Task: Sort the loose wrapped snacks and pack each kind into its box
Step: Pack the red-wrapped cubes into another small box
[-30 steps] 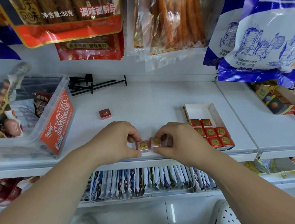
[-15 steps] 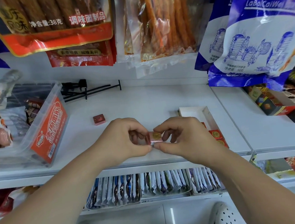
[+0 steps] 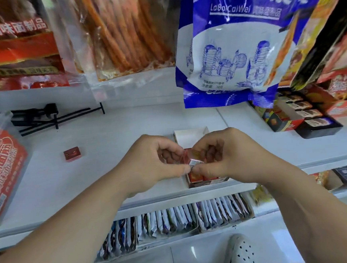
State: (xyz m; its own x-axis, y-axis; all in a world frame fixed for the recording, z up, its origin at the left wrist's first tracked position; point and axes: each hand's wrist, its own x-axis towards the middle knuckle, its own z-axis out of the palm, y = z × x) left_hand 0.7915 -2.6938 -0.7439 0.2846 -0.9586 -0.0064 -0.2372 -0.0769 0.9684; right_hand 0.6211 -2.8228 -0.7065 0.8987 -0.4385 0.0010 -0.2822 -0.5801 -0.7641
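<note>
My left hand (image 3: 150,164) and right hand (image 3: 232,157) are both curled, thumbs and fingertips pinching the red wrapped cubes (image 3: 193,162) between them just above the near end of the box (image 3: 189,135) on the shelf (image 3: 117,135). I judge this the packing step: next I must lower them squarely into a free slot beside those already in. My hands and the blur hide most of the box, so I cannot count the held cubes or the free room, and farther left a loose cube (image 3: 72,153) lies apart.

Red foil cubes (image 3: 194,160) over wht box (image 3: 189,136); loose cube (image 3: 72,153) L.
</note>
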